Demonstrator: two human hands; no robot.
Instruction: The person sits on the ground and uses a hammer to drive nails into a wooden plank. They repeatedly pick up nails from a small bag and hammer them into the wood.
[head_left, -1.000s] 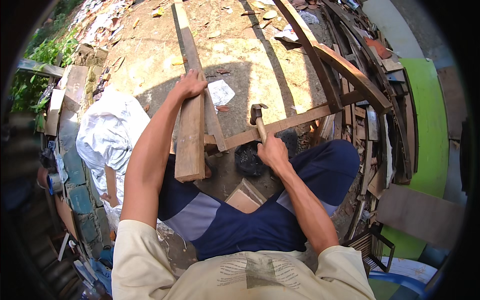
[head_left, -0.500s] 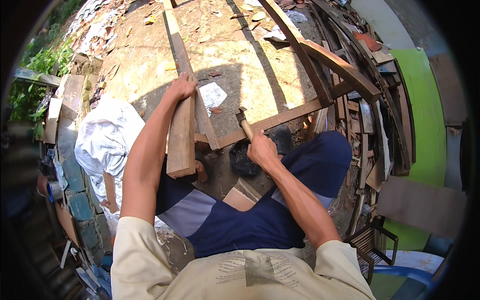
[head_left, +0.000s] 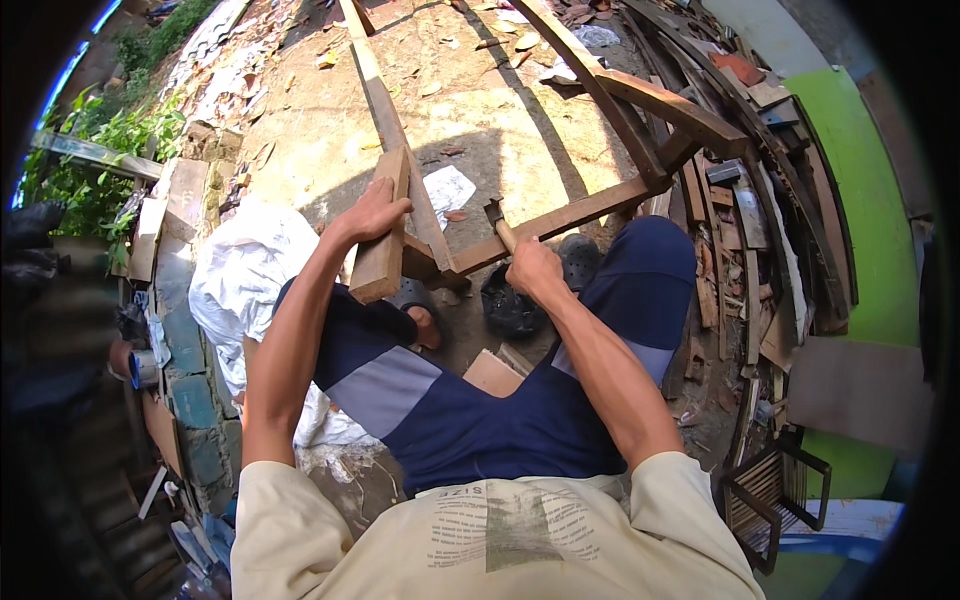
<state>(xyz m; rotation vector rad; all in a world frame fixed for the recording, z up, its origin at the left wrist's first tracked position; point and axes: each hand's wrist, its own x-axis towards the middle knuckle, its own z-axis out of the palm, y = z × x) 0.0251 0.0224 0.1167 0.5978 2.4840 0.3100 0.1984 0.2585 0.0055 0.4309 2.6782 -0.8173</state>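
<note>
The step in hand looks like steadying wood with a hammer ready. The left hand [head_left: 368, 216] has its fingers clasped over the plank [head_left: 378, 268]; the right hand's [head_left: 537, 268] are wrapped round the hammer [head_left: 507, 237], its head just beyond them. A blow would call for left fingers kept clear. Below both hands, the shirt [head_left: 400, 560] carries small printed lines.

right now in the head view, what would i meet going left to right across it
Green plants, white sheeting, left hand, white scrap, hammer head, right hand, green panel.
</note>
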